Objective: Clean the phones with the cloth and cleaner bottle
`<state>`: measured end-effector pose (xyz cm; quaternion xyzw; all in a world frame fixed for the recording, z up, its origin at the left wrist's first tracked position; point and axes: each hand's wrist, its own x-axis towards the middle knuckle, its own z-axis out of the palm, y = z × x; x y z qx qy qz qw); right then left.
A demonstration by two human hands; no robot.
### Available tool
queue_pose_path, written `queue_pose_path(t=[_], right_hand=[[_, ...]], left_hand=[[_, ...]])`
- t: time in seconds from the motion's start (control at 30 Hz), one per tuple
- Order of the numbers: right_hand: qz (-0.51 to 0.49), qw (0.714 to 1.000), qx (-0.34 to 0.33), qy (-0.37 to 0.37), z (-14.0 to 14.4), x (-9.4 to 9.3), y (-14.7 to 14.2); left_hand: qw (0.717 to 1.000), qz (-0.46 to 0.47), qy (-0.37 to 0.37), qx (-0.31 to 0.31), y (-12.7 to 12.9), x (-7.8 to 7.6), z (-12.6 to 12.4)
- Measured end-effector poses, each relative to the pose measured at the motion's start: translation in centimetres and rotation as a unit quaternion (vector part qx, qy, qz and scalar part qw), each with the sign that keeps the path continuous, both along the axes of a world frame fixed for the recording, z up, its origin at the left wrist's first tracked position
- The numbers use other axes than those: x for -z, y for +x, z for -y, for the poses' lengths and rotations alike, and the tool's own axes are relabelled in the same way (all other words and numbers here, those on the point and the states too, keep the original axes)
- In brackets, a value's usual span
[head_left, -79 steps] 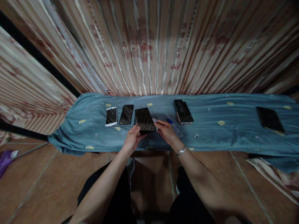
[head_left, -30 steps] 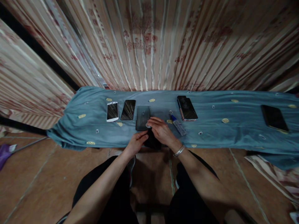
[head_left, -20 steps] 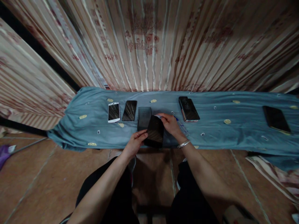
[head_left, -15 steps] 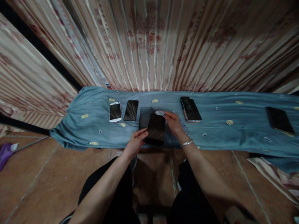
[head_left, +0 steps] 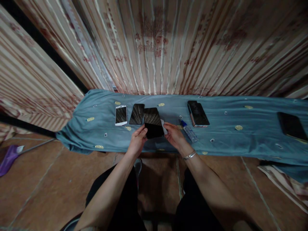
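Note:
A black phone [head_left: 154, 126] is held tilted above the blue cloth, its dark screen reflecting the striped curtain. My left hand [head_left: 137, 141] is closed on its lower left edge, thumb on the front. My right hand [head_left: 175, 136] pinches a small pale wipe [head_left: 164, 127] against the phone's right edge; the fingers behind are hidden. Just right of that hand lies a clear bottle with a blue cap [head_left: 190, 132]. To the left, another black phone [head_left: 136, 114] and a white-framed phone [head_left: 121, 115] lie face up.
A stack of phones [head_left: 198, 113] rests right of the bottle, and a dark phone [head_left: 292, 126] lies at the far right. The blue cloth [head_left: 223, 141] covers a long narrow surface. Behind it hangs a curtain [head_left: 154, 64]. A purple dustpan-like object [head_left: 9, 159] is on the tiled floor.
The phone in my left hand has moved up and slightly left. My right hand with the wipe has come down to its right edge. The bottle now shows clearly.

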<state>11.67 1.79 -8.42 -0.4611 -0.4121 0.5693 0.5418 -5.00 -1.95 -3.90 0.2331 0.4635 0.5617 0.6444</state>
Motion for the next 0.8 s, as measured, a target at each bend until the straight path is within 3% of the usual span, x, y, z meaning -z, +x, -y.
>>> queue_pose_path(t=[0.13, 0.23, 0.33, 0.5, 0.8], right_hand=[[-0.007, 0.999, -0.024, -0.024, 0.9, -0.3, 0.1], [0.012, 1.0, -0.005, -0.01, 1.6, -0.6, 0.0], [0.093, 0.994, 0.023, 0.056, 2.5, -1.0, -0.2], [0.294, 0.933, 0.057, 0.2, 3.6, -1.7, -0.3], [0.326, 0.897, 0.046, 0.296, 4.0, -2.3, -0.6]], left_hand=[[1.0, 0.007, -0.001, 0.0, -0.3, 0.1, -0.3], [1.0, 0.022, -0.001, -0.001, -0.3, -0.2, -0.4], [0.999, 0.038, -0.013, -0.013, -0.2, -0.3, -0.7], [0.997, 0.054, -0.038, -0.037, 0.0, -0.2, -1.2], [0.994, 0.086, -0.052, -0.042, 0.8, -0.7, -1.5]])
